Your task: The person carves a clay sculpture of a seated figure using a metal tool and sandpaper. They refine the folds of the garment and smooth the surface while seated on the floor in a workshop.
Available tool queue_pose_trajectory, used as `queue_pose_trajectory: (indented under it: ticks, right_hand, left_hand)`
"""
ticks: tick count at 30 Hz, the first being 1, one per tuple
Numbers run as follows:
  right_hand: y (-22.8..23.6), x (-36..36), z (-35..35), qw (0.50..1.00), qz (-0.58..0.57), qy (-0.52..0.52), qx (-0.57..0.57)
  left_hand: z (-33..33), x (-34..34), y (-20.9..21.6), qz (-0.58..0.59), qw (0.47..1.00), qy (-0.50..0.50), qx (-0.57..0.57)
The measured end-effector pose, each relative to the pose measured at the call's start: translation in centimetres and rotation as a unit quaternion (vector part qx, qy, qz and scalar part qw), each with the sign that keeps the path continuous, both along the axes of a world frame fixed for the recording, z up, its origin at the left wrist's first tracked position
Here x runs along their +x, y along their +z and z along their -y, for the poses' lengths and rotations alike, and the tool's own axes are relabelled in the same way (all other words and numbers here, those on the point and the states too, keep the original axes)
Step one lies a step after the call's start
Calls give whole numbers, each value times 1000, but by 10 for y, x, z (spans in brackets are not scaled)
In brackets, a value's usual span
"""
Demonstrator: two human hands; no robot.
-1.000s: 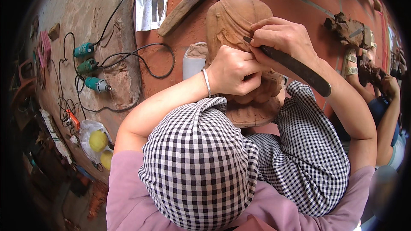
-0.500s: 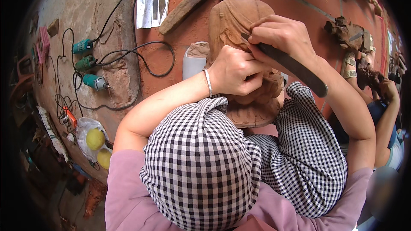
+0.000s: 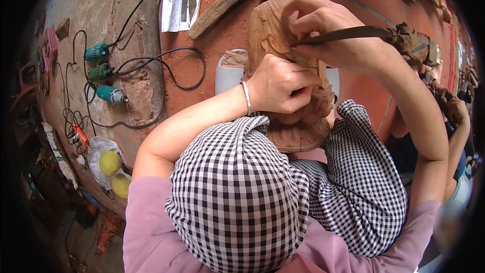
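Note:
A carved reddish-brown wooden statue in draped robes stands upright between my knees, its base toward me. My left hand is closed against the statue's middle, fingers curled; whatever lies under them is hidden. Above it, my right hand pinches one end of a dark, thin, curved strip at the statue's right side. The strip's far end sticks out to the right over my wrist. Whether it is a blade or an abrasive piece I cannot tell.
Teal power tools with black cables lie at left. White paper bears dark strips beside a long wooden piece. A white container stands behind the statue. Yellow fruits are in a plastic bag. Another person's hand is at right.
My right hand has moved up along the statue, and the strip has swung from slanting down-right to pointing right. My left hand stays in place.

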State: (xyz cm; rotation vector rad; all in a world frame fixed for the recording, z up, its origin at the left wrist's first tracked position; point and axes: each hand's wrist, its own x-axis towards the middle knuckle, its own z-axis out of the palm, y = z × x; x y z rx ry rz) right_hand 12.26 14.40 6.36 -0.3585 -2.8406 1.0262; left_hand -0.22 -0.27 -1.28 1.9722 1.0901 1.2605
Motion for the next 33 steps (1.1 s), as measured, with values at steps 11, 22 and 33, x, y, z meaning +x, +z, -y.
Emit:
queue_pose_trajectory:
  ticks: [11, 22, 33]
  right_hand:
    - [36, -55, 2, 950, 282, 3, 135]
    - [21, -48, -5, 973, 72, 131, 177]
    - [26, -58, -2, 968, 97, 144, 184]
  left_hand:
    - [2, 0, 2, -2, 1000, 2, -19]
    - [1, 0, -1, 13, 1000, 7, -11]
    - [1, 1, -1, 4, 1000, 8, -15]
